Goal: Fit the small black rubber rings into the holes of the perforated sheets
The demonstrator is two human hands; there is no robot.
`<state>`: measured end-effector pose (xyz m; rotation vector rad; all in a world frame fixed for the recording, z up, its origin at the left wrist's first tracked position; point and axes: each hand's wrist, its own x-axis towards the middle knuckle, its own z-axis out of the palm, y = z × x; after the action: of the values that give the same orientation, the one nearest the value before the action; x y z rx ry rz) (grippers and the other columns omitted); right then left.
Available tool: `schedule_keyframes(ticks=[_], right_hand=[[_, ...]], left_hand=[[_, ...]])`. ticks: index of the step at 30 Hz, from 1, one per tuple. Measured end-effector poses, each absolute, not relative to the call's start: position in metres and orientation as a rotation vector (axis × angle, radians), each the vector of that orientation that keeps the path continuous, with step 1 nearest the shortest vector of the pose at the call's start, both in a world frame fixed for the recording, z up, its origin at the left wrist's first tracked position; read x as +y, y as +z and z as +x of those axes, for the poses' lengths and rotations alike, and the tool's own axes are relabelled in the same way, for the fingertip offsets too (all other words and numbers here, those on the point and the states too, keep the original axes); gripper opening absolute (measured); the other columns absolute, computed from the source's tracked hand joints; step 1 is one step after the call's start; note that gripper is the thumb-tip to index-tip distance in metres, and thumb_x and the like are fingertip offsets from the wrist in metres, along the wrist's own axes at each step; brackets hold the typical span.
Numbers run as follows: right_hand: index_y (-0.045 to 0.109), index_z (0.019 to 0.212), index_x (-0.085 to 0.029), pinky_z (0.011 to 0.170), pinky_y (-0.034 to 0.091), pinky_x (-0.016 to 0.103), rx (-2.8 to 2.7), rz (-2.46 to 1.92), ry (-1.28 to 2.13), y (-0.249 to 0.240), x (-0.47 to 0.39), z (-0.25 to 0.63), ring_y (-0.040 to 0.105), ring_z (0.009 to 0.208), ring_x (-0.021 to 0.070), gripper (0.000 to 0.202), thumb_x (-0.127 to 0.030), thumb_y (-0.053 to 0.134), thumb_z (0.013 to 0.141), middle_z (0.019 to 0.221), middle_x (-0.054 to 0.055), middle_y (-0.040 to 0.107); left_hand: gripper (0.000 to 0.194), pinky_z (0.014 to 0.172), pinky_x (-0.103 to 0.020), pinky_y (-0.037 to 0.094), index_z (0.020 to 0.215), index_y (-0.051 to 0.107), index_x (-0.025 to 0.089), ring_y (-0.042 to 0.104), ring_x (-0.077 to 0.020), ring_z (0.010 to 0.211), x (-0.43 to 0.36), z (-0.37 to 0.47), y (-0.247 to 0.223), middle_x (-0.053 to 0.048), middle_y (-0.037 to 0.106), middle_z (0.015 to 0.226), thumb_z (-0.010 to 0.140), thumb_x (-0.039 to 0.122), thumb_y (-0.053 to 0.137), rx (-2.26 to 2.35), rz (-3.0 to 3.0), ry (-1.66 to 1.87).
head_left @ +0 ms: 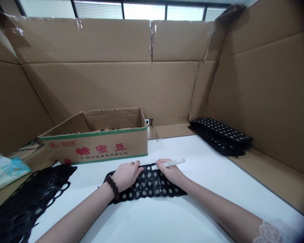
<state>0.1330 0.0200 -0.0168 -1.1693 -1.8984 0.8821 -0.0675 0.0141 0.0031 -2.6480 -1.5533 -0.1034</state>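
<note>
A black fabric-like piece with rows of pale round dots (pixel 149 184) lies on the white table in front of me. My left hand (pixel 126 175), with a dark beaded bracelet at the wrist, rests on its left part. Its thumb and fingers close on the far edge. My right hand (pixel 171 172) grips a slim whitish pen-like tool (pixel 176 162), whose tip meets the piece near its upper edge. What kind of tool it is, I cannot tell. To the left lies a black sheet with round holes (pixel 40 192), apart from both hands.
Behind my hands stands an open cardboard box (pixel 96 145) with green edges and red lettering. Several dotted black pieces (pixel 220 135) are stacked at the back right. A soft plastic packet (pixel 8 172) lies at far left. Tall cardboard walls (pixel 111 81) enclose the white table (pixel 157 222).
</note>
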Motion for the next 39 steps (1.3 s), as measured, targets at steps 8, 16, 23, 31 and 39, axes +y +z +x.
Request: schedule_keyframes(ticks=[8, 16, 23, 31, 39], right_hand=[[0.028, 0.055, -0.018, 0.051, 0.025, 0.022, -1.955, -1.081, 0.868, -0.014, 0.014, 0.131, 0.032, 0.054, 0.01, 0.033, -0.034, 0.031, 0.083, 0.055, -0.003, 0.028], [0.034, 0.055, -0.018, 0.051, 0.027, 0.022, -1.988, -1.115, 0.852, -0.017, 0.014, 0.132, 0.035, 0.054, 0.0103, 0.033, -0.035, 0.032, 0.083, 0.055, -0.003, 0.032], [0.033, 0.054, -0.017, 0.051, 0.026, 0.022, -1.981, -1.115, 0.859, -0.017, 0.015, 0.131, 0.034, 0.054, 0.01, 0.033, -0.033, 0.032, 0.083, 0.054, -0.003, 0.032], [0.036, 0.054, -0.017, 0.05, 0.027, 0.022, -1.961, -1.113, 0.878, -0.016, 0.014, 0.132, 0.037, 0.053, 0.0101, 0.035, -0.035, 0.031, 0.084, 0.053, -0.003, 0.034], [0.035, 0.053, -0.018, 0.05, 0.028, 0.023, -1.936, -1.149, 0.846, -0.015, 0.012, 0.129, 0.038, 0.052, 0.0101, 0.036, -0.035, 0.031, 0.084, 0.053, -0.003, 0.035]], left_hand=[[0.022, 0.084, -0.033, 0.034, 0.09, 0.05, 0.018, 0.047, -0.0203, 0.093, 0.009, -0.061, -0.004, -0.007, 0.055, 0.094, 0.08, 0.017, 0.03, -1.543, -2.979, -0.661], [0.033, 0.078, -0.028, 0.037, 0.087, 0.049, 0.017, 0.05, -0.0171, 0.082, 0.016, -0.06, -0.008, -0.001, 0.055, 0.085, 0.058, 0.006, 0.037, -1.826, -3.401, -0.933], [0.031, 0.077, -0.028, 0.037, 0.087, 0.052, 0.017, 0.05, -0.0167, 0.083, 0.02, -0.066, 0.0, 0.0, 0.055, 0.086, 0.06, 0.01, 0.039, -1.852, -3.629, -0.902], [0.017, 0.068, -0.024, 0.037, 0.074, 0.05, 0.016, 0.046, -0.0139, 0.071, 0.014, -0.06, 0.003, 0.001, 0.051, 0.072, 0.074, 0.033, 0.045, -1.872, -3.55, -1.006], [0.015, 0.069, -0.023, 0.036, 0.077, 0.048, 0.016, 0.044, -0.0134, 0.072, 0.016, -0.056, -0.01, 0.0, 0.048, 0.074, 0.076, 0.031, 0.044, -1.969, -3.371, -1.257]])
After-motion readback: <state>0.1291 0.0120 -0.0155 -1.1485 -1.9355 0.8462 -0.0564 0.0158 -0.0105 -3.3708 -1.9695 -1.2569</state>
